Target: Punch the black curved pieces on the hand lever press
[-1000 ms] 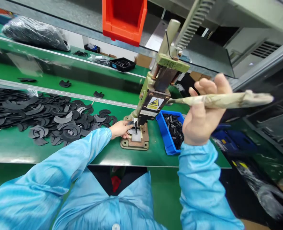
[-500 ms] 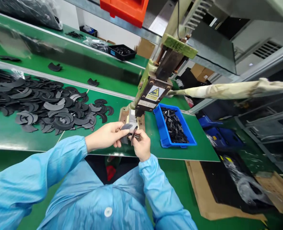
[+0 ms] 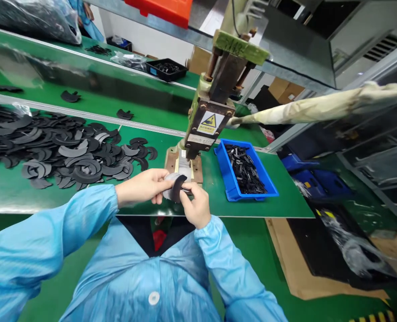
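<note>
Both hands meet at the near edge of the green bench, just in front of the hand press. My left hand and my right hand together pinch a thin black curved piece between their fingertips. The press base plate lies right behind the hands. The press lever, wrapped in pale tape, sticks out to the right with no hand on it.
A heap of black curved pieces covers the bench at left. A blue bin of small black parts stands right of the press. A black tray and a bagged pile sit at the back; cardboard lies on the floor.
My right hand let go of the press lever and came down to join the left. The left hand pulled the black piece from the press base toward me.
</note>
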Demonstrator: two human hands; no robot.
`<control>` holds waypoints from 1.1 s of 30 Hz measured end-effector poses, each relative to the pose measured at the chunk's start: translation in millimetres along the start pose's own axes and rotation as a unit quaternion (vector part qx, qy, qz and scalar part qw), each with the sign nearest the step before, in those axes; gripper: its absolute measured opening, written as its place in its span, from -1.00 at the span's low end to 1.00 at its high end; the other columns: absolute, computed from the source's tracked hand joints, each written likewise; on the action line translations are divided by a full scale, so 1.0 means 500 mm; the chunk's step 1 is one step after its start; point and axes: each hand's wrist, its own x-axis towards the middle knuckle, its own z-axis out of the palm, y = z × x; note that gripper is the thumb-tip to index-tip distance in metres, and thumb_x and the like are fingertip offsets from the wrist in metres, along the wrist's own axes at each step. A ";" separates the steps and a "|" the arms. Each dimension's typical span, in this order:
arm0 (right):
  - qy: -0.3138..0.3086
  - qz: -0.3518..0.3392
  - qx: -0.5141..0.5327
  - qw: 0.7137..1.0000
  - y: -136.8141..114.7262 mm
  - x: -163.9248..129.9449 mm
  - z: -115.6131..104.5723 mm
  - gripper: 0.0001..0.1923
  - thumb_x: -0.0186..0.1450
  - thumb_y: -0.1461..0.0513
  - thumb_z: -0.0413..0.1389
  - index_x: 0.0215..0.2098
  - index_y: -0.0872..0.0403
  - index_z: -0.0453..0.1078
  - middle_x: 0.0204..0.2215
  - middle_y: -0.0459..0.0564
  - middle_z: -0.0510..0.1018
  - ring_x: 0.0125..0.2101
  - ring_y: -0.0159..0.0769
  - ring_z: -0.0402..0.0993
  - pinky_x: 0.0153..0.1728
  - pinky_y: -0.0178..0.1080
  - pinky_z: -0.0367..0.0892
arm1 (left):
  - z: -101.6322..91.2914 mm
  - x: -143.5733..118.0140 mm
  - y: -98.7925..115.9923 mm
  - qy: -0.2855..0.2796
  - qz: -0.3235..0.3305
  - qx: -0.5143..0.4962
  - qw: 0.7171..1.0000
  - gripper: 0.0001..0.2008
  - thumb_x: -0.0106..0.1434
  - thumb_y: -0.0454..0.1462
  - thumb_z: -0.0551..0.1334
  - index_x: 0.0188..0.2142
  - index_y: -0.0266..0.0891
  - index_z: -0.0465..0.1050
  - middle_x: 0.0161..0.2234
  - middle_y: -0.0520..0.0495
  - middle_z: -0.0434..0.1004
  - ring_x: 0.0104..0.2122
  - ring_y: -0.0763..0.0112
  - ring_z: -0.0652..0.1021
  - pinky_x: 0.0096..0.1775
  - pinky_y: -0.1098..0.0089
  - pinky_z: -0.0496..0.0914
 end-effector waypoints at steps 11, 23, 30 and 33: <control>-0.067 -0.108 -0.057 0.990 0.007 0.000 -0.014 -0.89 0.43 0.22 0.11 -0.13 0.01 0.48 -0.24 0.06 0.64 -0.21 -0.20 0.54 -0.14 -0.09 0.47 | 0.023 -0.013 -0.011 0.143 0.158 0.228 0.950 -0.57 0.38 0.01 0.26 -0.51 -0.15 0.28 -0.47 0.02 0.31 -0.45 0.38 0.33 -0.38 0.35 0.23; -0.035 -0.094 -0.006 0.995 0.015 -0.002 -0.034 -0.69 0.41 0.28 0.17 0.12 -0.03 0.46 -0.06 0.06 0.66 -0.04 -0.23 0.62 0.01 -0.12 0.56 | -0.046 0.007 -0.035 -0.001 0.055 0.002 0.999 -0.47 0.26 0.21 0.36 -0.36 -0.23 0.42 -0.54 0.08 0.38 -0.58 0.51 0.37 -0.53 0.47 0.25; 0.019 -0.003 -0.006 1.000 0.028 -0.059 -0.086 -0.66 0.45 0.29 0.09 0.17 -0.03 0.42 -0.06 0.07 0.59 -0.01 -0.23 0.57 0.05 -0.11 0.53 | -0.229 0.192 -0.019 0.294 -0.043 -0.042 0.954 -0.66 0.26 -0.12 0.47 -0.45 -0.25 0.41 -0.60 0.04 0.44 -0.64 0.53 0.39 -0.58 0.52 0.26; -0.005 0.008 -0.011 1.000 0.020 -0.083 -0.112 -0.69 0.46 0.28 0.08 0.14 -0.04 0.44 -0.07 0.06 0.59 -0.02 -0.24 0.57 0.04 -0.13 0.53 | -0.261 0.303 0.020 0.295 -0.068 -0.047 0.952 -0.71 0.31 -0.24 0.42 -0.48 -0.29 0.44 -0.65 0.03 0.38 -0.70 0.55 0.31 -0.62 0.51 0.17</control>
